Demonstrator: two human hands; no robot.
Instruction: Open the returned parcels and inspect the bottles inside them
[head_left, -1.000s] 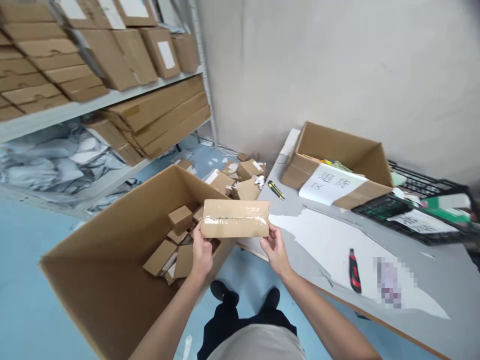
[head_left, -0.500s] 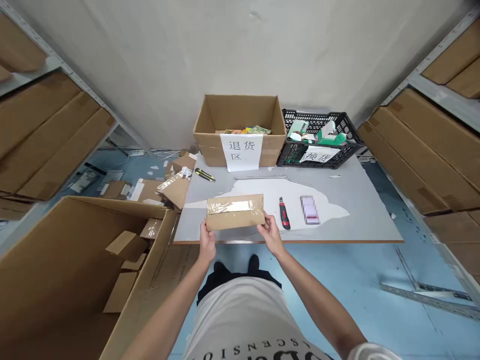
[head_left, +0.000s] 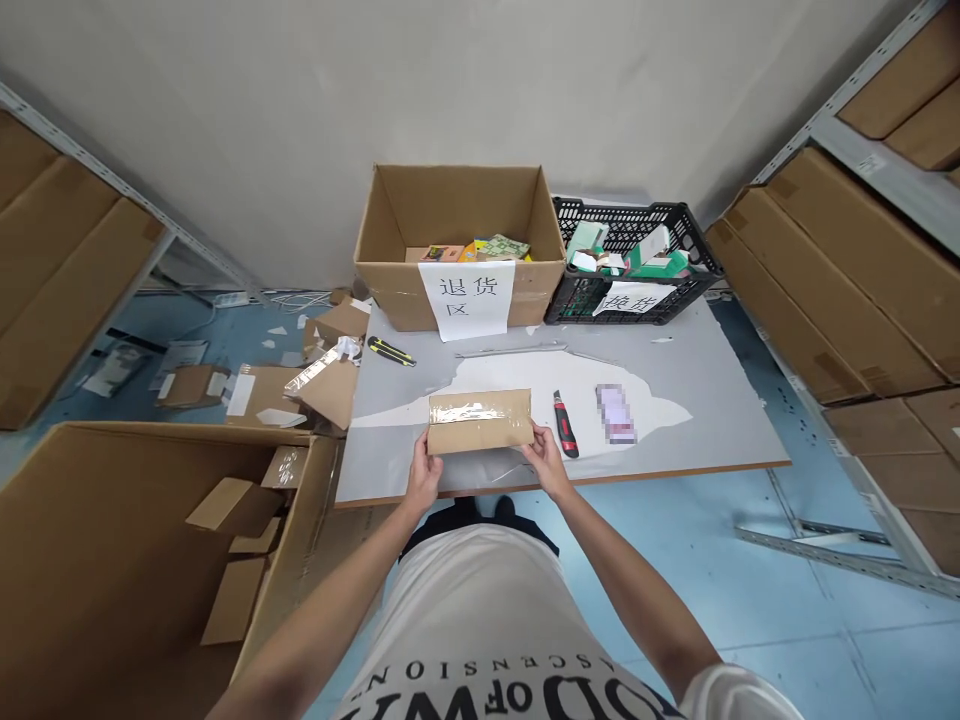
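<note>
Between my two hands is a small brown cardboard box point(head_left: 481, 432), with shiny clear tape along its top. My left hand point(head_left: 424, 474) grips its left end, and my right hand point(head_left: 546, 460) has the right end, thumbs toward me. The box is over the front part of the table point(head_left: 705, 430); I cannot tell whether its underside touches the surface. Just right of it lies a red and black utility knife point(head_left: 566, 425). Farther right is a flat, pixelated purple-white item point(head_left: 616, 413). A yellow and black utility knife point(head_left: 391, 351) lies at the table's left.
An open carton point(head_left: 375, 290) with a paper sign holds colourful packets at the back. Beside it, a black plastic crate point(head_left: 559, 300) contains green and white boxes. A large open carton point(head_left: 172, 432) with smaller boxes stands at left. Shelves of cartons point(head_left: 832, 290) flank both sides.
The view has shifted slightly. Both hands keep hold of the cardboard box, which sits a little farther right relative to the table, nearer the red knife.
</note>
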